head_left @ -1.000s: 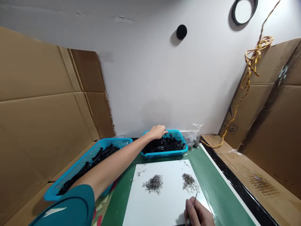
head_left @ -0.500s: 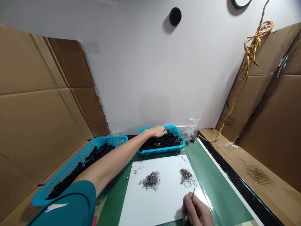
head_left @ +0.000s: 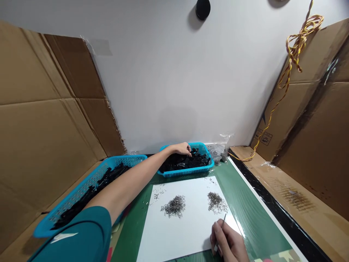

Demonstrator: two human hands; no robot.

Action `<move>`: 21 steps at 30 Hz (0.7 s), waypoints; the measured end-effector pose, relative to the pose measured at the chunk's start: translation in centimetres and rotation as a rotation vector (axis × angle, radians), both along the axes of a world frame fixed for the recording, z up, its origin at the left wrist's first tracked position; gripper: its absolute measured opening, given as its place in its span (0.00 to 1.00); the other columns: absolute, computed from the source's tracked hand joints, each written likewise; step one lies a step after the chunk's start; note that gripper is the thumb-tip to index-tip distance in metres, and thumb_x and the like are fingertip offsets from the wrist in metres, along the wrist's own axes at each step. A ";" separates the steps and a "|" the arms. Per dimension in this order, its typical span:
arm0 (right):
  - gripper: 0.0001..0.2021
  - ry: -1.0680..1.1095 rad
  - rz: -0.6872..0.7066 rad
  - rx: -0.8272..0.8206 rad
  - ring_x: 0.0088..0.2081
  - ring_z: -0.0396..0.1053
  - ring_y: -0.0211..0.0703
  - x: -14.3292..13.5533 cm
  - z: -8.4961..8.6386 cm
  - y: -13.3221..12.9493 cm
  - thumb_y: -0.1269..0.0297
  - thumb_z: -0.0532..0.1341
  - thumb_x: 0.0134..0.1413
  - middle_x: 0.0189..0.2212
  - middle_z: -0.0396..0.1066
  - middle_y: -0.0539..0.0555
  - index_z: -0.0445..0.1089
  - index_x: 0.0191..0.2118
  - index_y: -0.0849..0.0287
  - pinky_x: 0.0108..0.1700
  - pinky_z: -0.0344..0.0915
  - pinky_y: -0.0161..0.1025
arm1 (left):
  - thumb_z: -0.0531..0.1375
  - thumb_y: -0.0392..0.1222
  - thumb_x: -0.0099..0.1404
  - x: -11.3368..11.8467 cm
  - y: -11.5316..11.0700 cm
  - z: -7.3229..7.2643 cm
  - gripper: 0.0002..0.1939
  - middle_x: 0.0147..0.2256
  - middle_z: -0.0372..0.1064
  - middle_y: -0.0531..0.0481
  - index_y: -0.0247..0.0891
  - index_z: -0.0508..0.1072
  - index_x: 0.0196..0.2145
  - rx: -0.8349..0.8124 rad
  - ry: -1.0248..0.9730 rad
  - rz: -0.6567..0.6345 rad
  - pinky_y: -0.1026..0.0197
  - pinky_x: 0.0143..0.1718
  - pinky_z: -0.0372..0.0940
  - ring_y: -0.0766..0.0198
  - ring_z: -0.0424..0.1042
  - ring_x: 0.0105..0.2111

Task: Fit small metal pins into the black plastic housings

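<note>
Stretched across to the far blue basket [head_left: 185, 174], my left hand [head_left: 183, 149] is over the black pieces [head_left: 188, 162] inside it, fingers curled down; what they pinch, if anything, is too small to tell. At the lower right, my right hand [head_left: 228, 240] holds a thin pointed metal tool [head_left: 224, 220], its tip up near the board's right edge. On the white board [head_left: 177, 240] lie a larger pile of small wire pieces [head_left: 175, 206] and a smaller wire pile [head_left: 215, 201], with loose bits at the board's far corners.
A long blue basket [head_left: 45, 230] of black strips [head_left: 79, 205] stands at the left, partly under my left arm. Clear plastic bags [head_left: 218, 153] sit right of the far basket. Cardboard panels [head_left: 35, 127] flank the table, and a yellow cable [head_left: 269, 122] hangs at the right.
My left hand has curled its fingers further down into the black pieces. The camera view has shifted slightly. My right hand keeps its hold on the tool.
</note>
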State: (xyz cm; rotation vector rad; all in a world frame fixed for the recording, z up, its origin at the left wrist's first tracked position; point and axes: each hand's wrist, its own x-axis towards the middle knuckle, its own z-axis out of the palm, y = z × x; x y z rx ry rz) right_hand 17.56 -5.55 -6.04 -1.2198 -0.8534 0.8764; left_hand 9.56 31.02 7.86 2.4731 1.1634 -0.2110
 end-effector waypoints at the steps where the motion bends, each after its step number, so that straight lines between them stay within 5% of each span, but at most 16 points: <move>1: 0.31 -0.008 -0.001 0.000 0.19 0.60 0.38 0.1 0.2 0.0 0.34 0.59 0.65 0.16 0.63 0.48 0.67 0.21 0.55 0.24 0.60 0.35 | 0.64 0.48 0.75 0.0 0.0 0.0 0.20 0.57 0.72 0.41 0.36 0.73 0.59 0.008 0.006 -0.002 0.45 0.53 0.75 0.51 0.76 0.53; 21: 0.30 -0.068 0.067 -0.028 0.22 0.61 0.40 0.7 0.8 -0.6 0.36 0.56 0.68 0.19 0.65 0.49 0.68 0.23 0.55 0.28 0.60 0.36 | 0.64 0.48 0.76 -0.2 0.4 0.7 0.19 0.56 0.73 0.41 0.36 0.73 0.59 0.113 -0.126 -0.023 0.45 0.52 0.75 0.53 0.76 0.52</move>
